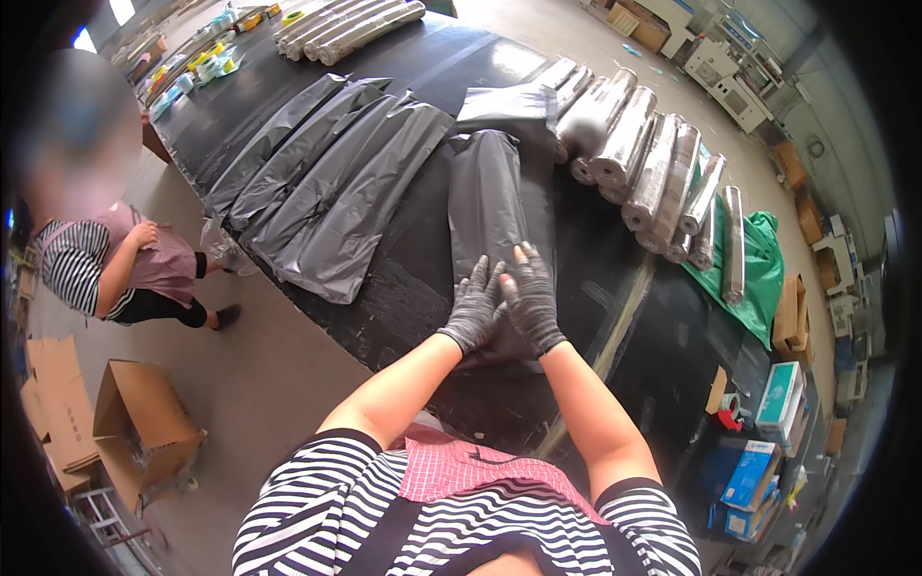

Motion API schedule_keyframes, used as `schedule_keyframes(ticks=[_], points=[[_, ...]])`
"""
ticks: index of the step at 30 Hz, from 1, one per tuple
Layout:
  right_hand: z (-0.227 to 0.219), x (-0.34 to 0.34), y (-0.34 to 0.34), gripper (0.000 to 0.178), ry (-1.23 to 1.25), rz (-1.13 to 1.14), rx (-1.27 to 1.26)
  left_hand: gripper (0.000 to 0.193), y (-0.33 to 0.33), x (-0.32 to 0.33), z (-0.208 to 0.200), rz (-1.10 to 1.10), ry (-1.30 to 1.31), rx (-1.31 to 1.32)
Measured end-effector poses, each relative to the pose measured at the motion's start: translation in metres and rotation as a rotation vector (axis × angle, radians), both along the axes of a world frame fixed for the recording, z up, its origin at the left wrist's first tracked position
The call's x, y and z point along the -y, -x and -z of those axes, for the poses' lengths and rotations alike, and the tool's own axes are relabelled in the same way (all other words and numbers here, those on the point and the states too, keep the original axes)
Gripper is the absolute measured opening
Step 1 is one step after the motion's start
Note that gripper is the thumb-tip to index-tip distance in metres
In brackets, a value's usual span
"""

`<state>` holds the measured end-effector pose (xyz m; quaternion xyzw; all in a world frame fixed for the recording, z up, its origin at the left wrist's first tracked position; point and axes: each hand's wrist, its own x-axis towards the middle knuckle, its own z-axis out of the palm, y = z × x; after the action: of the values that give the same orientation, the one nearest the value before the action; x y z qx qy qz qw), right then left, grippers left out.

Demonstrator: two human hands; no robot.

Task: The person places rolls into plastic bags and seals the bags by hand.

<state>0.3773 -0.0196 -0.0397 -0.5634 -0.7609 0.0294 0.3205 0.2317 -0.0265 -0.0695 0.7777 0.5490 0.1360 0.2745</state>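
A dark grey plastic bag (485,187) lies lengthwise in front of me on the black table (384,331), and a long bulky shape shows under its film. My left hand (473,309), in a grey glove, rests on the bag's near end with its fingers stretched out. Beside it, almost touching, my right hand (531,300) presses on the same bag, fingers also extended. What is inside the bag is hidden. To the left lie several similar filled grey bags (331,192) side by side.
Shiny wrapped rolls (663,173) are lined up on the right, some on a green sheet (764,259). More rolls (355,29) lie at the far end. Small boxes (749,475) and a tape dispenser (732,413) sit near right. Another person (125,250) stands left, by an open carton (144,422).
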Motion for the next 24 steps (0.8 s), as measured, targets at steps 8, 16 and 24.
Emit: schedule_keyframes(ticks=[8,16,24], points=[[-0.001,-0.043,0.002,0.088,0.898,0.253,-0.658,0.104,0.01,-0.011,0.005,-0.109,0.261,0.374],[-0.005,-0.074,0.125,0.079,0.842,0.325,-0.82,0.105,0.158,-0.067,-0.068,0.064,0.141,0.407],[0.011,-0.104,0.164,0.12,0.808,0.296,-0.426,0.12,0.166,-0.034,-0.084,-0.207,0.196,-0.223]])
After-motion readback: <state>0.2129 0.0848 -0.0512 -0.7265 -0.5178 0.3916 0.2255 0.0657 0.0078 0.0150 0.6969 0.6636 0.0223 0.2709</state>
